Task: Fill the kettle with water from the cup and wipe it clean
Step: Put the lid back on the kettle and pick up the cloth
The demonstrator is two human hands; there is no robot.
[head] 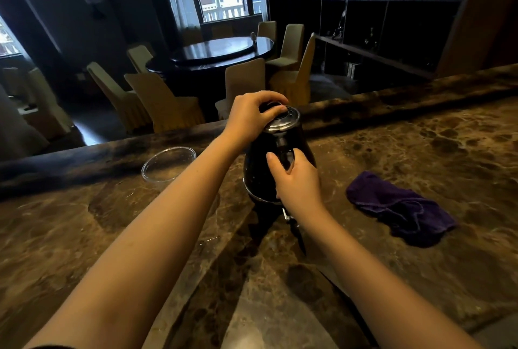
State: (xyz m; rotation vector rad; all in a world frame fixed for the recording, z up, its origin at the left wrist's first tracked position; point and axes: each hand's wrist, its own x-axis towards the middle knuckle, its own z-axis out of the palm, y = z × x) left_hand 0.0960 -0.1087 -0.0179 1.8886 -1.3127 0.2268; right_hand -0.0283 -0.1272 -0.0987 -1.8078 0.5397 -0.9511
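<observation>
Black, pear-shaped electric kettle (pixel 260 177) with chrome lid stands upright on the brown marble countertop (pixel 420 158), mid-counter, close to its far ledge. Left hand (pixel 252 116) clamped over the lid's dark knob, fingers curled around it. Right hand (pixel 298 177) wrapped around the kettle's black handle on the near side, thumb up along it. Clear glass bowl (pixel 168 162) sits to the left, near the kettle but apart. Crumpled purple cloth (pixel 400 208) lies to the right, well apart, untouched.
</observation>
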